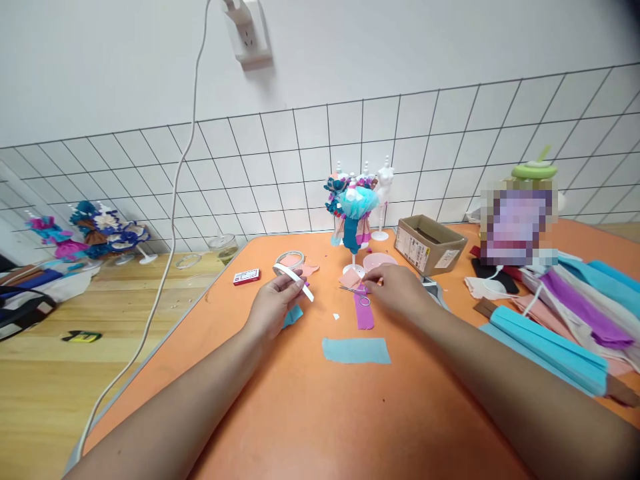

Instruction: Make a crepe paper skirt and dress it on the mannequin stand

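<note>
My left hand (274, 303) pinches a narrow white strip of tape (301, 285) between thumb and fingers. A ring-shaped tape roll (291, 257) is just beyond those fingers, and a blue paper piece (293, 316) lies partly beneath the hand. My right hand (397, 287) has its fingertips closed at the handle of small scissors (365, 301); one finger ring shows, the other is hidden. Under the scissors lies a purple crepe paper strip (365, 317). Nearer me, a light blue paper rectangle (356, 350) rests flat on the orange table (280, 413).
Small dress-form stands with a blue paper dress (358, 200) rise at the back. A cardboard box (431, 243) stands to their right. Crepe paper rolls (550, 347) and a blurred screen (520, 223) fill the right side. A white cable (173, 233) hangs at left, beyond a red-and-white box (247, 277).
</note>
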Action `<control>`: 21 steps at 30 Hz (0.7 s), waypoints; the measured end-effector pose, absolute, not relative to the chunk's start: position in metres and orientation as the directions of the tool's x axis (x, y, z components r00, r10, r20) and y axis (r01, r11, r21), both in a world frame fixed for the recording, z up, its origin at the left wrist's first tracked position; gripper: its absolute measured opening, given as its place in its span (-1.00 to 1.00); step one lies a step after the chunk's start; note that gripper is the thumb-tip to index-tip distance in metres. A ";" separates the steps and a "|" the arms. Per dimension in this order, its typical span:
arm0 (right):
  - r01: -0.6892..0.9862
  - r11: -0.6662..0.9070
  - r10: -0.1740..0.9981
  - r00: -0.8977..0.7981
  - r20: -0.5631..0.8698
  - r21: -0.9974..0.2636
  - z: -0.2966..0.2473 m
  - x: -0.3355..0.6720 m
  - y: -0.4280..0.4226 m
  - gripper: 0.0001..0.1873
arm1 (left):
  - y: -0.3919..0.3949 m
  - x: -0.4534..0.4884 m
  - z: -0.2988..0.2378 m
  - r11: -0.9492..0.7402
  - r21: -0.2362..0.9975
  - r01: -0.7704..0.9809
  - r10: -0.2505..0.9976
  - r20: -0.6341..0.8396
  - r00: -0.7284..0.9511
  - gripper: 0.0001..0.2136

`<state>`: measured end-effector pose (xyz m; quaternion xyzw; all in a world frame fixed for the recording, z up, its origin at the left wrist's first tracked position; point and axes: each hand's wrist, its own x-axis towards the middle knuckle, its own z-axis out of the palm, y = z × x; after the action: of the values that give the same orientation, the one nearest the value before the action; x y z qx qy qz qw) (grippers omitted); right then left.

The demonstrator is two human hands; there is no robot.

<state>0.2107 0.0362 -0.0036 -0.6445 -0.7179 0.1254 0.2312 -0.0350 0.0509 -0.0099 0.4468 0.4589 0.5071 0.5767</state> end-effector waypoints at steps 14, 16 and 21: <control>0.964 0.244 0.969 -0.237 0.068 -0.111 -0.028 0.209 0.041 -0.80 | 0.038 -0.024 -0.012 0.205 0.963 -0.174 0.968 -0.173 0.183 -0.62; 0.964 0.248 0.969 -0.245 0.041 -0.091 -0.029 0.210 0.041 -0.83 | 0.037 -0.024 -0.010 0.208 0.963 -0.169 0.967 -0.176 0.186 -0.63; 0.974 0.198 0.980 -0.195 0.037 -0.108 -0.031 0.207 0.038 -0.85 | 0.036 -0.024 -0.011 0.200 0.968 -0.150 0.969 -0.172 0.180 -0.62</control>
<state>0.2069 0.0382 -0.0311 -0.6326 -0.7724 0.0299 0.0488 -0.0236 0.0357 -0.0105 0.4471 0.4579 0.4476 0.6246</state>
